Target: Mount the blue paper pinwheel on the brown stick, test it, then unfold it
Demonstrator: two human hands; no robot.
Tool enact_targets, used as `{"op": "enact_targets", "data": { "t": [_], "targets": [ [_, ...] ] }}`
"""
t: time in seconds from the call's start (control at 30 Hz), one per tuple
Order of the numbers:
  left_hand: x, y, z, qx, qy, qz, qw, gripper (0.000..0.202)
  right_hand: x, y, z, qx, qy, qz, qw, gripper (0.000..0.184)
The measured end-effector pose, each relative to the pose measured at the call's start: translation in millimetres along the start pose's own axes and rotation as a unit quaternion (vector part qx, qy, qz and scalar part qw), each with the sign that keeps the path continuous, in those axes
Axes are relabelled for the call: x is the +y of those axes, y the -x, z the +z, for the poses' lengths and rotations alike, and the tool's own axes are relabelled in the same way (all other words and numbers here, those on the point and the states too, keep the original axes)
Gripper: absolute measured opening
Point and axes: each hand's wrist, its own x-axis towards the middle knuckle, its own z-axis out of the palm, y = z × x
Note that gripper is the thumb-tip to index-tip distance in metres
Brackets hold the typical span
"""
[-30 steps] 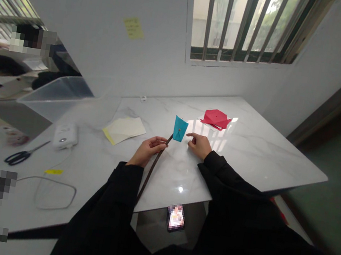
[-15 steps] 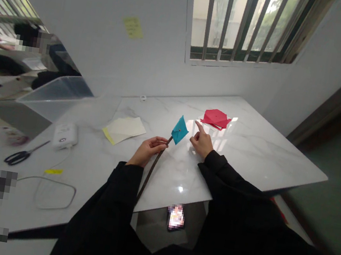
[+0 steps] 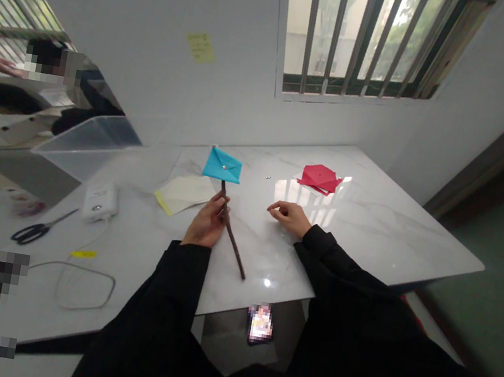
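Blue paper pinwheel (image 3: 223,165) sits at the top of a dark stick (image 3: 234,245), held up over the white marble table (image 3: 385,222) just beyond the left hand. Left hand (image 3: 206,222) clenched on the stick, fingers wrapped round it. Stick slants down and right from the fist, its lower end out over the tabletop. Right hand (image 3: 290,215) loosely open, palm down, fingers lightly curled, on or just above the table; holds nothing, well apart from stick and pinwheel.

Against the last frame: pinwheel has swung from up-right of the left hand to up-left of it. Stick's lower end, then running back toward the body, now points right. Right forefinger no longer extended toward the pinwheel.

Around the grip: cream paper sheets (image 3: 184,194) just left of the stick, under the pinwheel's side. Small metal bit (image 3: 268,177) between pinwheel and folded red paper (image 3: 319,178), the red beyond the right hand. Left of the left hand: white plastic box (image 3: 100,203), scissors (image 3: 33,233), yellow strip (image 3: 83,253), looped cable (image 3: 83,289). Clear plastic bin (image 3: 89,147) farther out. Phone (image 3: 260,324) below the table's near edge, screen blurred.
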Motion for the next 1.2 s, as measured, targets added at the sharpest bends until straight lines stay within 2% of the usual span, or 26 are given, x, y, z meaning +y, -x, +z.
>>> {"op": "enact_targets", "data": {
  "t": [0.17,0.27,0.4,0.5,0.7,0.93,1.2],
  "targets": [
    [-6.0,1.7,6.2,-0.031,-0.030,-0.001,0.999,0.032,-26.1,5.6,17.3,-0.148,-0.123,-0.028,0.981,0.050],
    [-11.5,4.2,12.3,-0.039,-0.067,0.005,0.997,0.032,-37.4,8.8,25.3,-0.190,-0.137,-0.044,0.971,0.054],
    [-13.1,4.5,14.5,-0.052,-0.080,-0.005,0.995,0.033,-40.5,10.6,29.6,-0.202,-0.147,-0.056,0.967,0.049],
    [-10.7,1.1,11.3,-0.039,-0.055,0.003,0.998,0.032,-39.7,11.1,27.8,-0.213,-0.167,-0.047,0.962,0.047],
    [-3.3,-3.7,6.1,0.000,0.030,0.048,0.998,0.018,-44.9,12.4,19.9,-0.301,-0.162,-0.044,0.939,0.045],
    [-3.2,-3.1,13.8,-0.027,-0.022,0.083,0.996,0.025,-45.1,10.3,15.6,-0.343,-0.149,-0.057,0.926,0.044],
    [-10.7,-17.5,10.5,-0.025,0.021,0.075,0.997,0.030,-44.7,7.5,14.2,-0.371,-0.166,-0.064,0.911,0.043]
  ]
}}
